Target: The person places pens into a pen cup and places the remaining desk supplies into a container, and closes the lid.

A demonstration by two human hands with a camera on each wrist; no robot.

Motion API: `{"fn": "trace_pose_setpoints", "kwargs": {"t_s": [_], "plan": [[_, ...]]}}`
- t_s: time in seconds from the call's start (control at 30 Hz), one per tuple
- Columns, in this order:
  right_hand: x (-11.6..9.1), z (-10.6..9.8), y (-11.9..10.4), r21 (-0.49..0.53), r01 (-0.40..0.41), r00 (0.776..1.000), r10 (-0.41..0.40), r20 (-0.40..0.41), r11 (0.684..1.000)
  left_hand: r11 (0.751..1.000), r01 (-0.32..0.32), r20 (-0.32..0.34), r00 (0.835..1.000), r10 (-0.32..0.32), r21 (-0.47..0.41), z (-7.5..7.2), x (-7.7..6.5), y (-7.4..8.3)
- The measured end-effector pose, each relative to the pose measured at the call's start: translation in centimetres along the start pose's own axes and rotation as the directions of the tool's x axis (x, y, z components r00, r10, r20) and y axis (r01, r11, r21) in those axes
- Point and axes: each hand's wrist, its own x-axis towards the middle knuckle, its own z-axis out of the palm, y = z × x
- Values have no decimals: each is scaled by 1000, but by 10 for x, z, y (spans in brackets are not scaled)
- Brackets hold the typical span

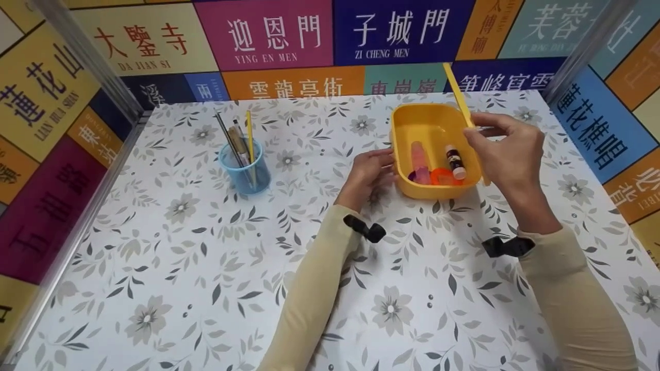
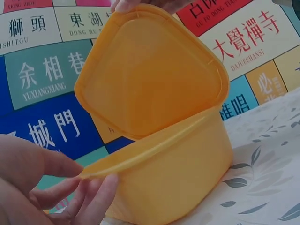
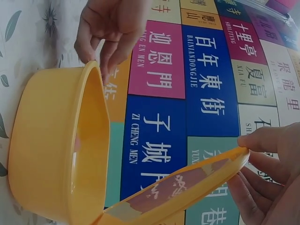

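Note:
A yellow plastic box stands uncovered at the back right of the table. My left hand is at its left side and pinches the rim, as the right wrist view shows. With thumb and fingers, my right hand holds the edge of the yellow lid, which stands tilted up along the box's right side. Inside the box lie a glue stick with a dark label, a pink translucent object and an orange-red ring-shaped item. Something purple there is partly hidden.
To the left stands a light blue mesh pen cup with several pencils and pens. A floral cloth covers the table. Colourful panels with lettering rise at the back and both sides.

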Motion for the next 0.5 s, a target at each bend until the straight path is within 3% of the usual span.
{"fn": "trace_pose_setpoints", "kwargs": {"t_s": [0.13,0.3,0.5], "plan": [[-2,1,1,2,12,1000,-12,10,1000,1000,-24,-59,998,24,5,3,-3,6],[-4,2,1,-8,23,999,-23,25,1000,997,-60,-69,996,63,38,4,-4,11],[-8,7,1,-5,55,998,-55,30,998,997,-58,-87,994,63,56,3,-4,13]]}}
